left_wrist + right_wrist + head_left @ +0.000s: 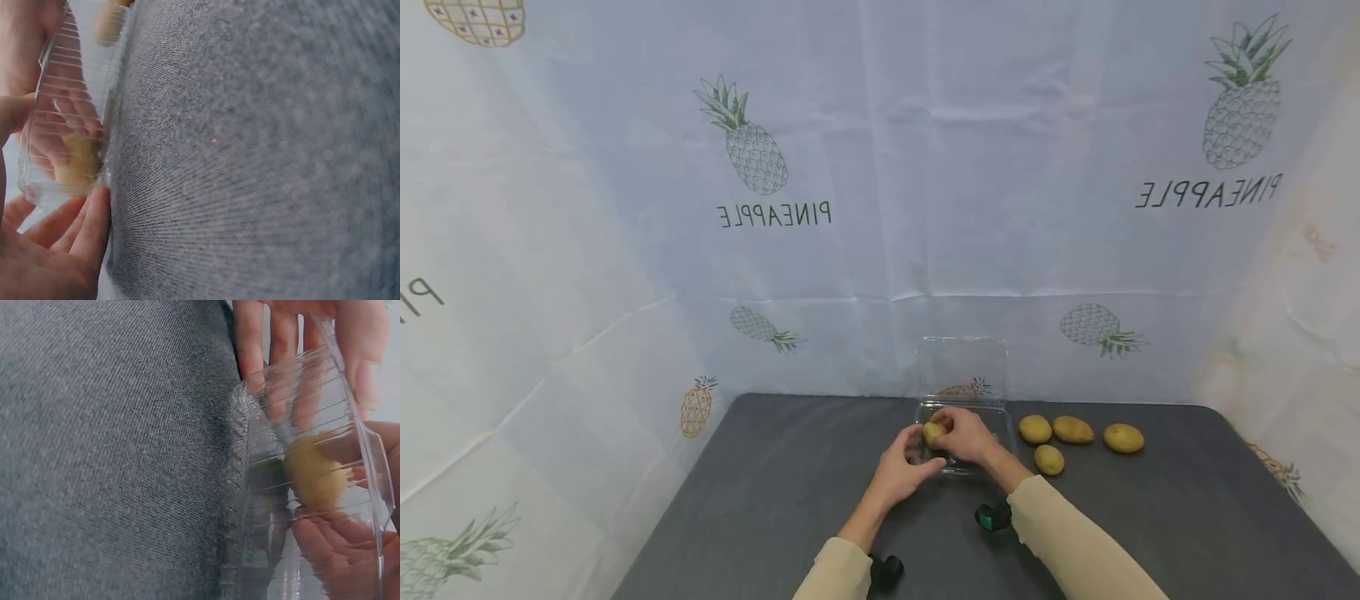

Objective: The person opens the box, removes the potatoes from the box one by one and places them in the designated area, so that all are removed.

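Observation:
A clear plastic clamshell container (976, 468) lies on the table with its lid (961, 360) raised at the back. My right hand (967, 435) reaches inside and pinches a small yellow potato (934, 433) between fingers and thumb, near the left end. Through the ribbed wall, the right wrist view shows this potato (315, 475) low in the container. My left hand (904, 468) is at the container's left end, its fingers extended along the outside and its thumb by the near rim. The left wrist view shows those fingertips (97, 203) touching the end wall.
Several more potatoes lie right of the container: one (1035, 429) close by, one (1049, 460) nearer me, one (1073, 429) behind, one (1123, 438) farther right. The dark grey table (790, 483) ends at a pineapple-print curtain (880, 208) at the back.

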`<state>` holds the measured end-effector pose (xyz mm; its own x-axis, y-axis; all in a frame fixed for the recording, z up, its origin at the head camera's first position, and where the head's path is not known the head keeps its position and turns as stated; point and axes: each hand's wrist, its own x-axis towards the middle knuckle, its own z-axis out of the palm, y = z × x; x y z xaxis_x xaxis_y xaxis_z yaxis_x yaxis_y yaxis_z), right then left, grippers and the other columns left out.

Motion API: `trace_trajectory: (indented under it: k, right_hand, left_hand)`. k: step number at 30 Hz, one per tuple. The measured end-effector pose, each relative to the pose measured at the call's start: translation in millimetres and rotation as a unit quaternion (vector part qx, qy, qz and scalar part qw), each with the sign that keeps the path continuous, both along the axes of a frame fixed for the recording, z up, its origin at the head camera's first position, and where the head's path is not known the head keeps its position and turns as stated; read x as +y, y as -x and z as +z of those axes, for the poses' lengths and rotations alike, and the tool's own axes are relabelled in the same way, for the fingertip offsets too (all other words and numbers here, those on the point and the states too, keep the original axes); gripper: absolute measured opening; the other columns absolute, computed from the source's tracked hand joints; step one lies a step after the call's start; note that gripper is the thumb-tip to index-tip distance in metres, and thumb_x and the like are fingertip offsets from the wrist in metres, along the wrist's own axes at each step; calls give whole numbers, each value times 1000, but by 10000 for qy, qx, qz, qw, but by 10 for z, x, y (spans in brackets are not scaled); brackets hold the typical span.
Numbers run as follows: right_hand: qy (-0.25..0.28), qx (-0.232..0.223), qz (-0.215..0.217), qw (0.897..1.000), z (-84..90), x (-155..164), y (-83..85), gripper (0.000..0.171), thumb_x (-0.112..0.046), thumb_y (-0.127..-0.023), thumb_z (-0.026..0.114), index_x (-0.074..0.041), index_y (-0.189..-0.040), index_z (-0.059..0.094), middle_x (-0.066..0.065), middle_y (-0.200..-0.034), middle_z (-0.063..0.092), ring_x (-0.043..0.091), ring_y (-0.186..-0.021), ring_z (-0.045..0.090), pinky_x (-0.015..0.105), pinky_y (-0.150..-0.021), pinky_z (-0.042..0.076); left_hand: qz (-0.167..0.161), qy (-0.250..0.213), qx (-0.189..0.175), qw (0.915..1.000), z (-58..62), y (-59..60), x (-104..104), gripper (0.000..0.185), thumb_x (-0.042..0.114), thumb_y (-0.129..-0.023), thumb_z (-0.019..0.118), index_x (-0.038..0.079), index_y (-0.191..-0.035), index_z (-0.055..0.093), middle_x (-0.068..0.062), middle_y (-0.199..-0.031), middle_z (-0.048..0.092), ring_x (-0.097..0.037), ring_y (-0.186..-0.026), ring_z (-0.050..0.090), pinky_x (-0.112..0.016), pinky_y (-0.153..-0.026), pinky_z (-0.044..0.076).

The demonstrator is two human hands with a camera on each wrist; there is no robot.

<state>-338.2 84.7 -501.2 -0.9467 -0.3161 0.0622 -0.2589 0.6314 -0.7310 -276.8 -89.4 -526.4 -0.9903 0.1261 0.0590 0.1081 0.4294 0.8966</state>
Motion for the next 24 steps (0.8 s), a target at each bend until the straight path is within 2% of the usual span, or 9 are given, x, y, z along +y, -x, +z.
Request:
trace_trajectory:
  k: [8,17,24]
  right_hand:
    - [-89,178,111,9997,44,105,-56,31,-12,-84,79,-11,-114,73,5,-102,68,19,-88,64,42,-76,54]
    - [159,284,483,9983,163,329,-222,34,-10,-85,74,-7,-119,71,10,-112,67,27,-99,65,46,-81,55]
    - [263,432,716,9962,231,464,-344,33,-12,-88,73,-8,-121,71,9,-113,65,28,-101,65,47,-86,55]
  left_hand:
    - [1,-42,32,10000,6,-5,5,73,34,-89,79,10,-150,48,-21,-136,58,-36,-119,61,-51,-89,55]
    - [-45,-3,67,10000,11,-5,-10,74,34,-88,80,11,-150,47,-22,-137,57,-38,-120,60,-53,-90,54]
    - [-62,-44,5,10000,18,-27,-17,74,34,-88,80,11,-150,47,-24,-138,56,-41,-122,59,-55,-90,54]
